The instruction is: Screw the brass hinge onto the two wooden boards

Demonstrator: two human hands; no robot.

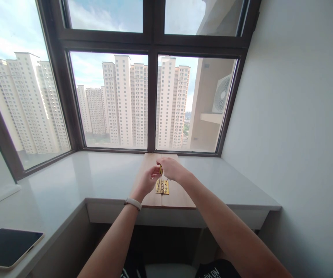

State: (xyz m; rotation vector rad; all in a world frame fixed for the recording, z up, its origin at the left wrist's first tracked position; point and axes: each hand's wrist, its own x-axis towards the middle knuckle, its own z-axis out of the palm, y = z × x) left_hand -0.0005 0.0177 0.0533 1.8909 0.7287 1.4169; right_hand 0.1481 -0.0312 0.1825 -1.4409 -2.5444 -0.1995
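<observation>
Left hand: the left hand (148,180) comes in from the lower left, fingers bent and nearly closed, their tips on a small yellow piece (161,170).
Right hand: the right hand (171,168) reaches in from the lower right and arches over the top of the same piece; its fingers are bent, partly hidden, and I cannot tell how firmly they grip.
Small yellow piece: upright between the two hands, above the board; its details are too small to make out.
Yellow hinge: a yellow hinge (162,187) lies opened flat on the board, just below the hands, with small dark spots across it.
Board: a pale wooden board (180,195) with a seam down its middle, reaching from the window side to the front edge of the worktop (108,173), which is white.
Wrist: a pale band (133,203) circles the left wrist.
Tablet: a dark-screened tablet (8,247) lies at the far left, well apart from the hands.
Window: a brown-framed window (152,96) faces tall pale buildings (123,100) under a partly cloudy sky.
</observation>
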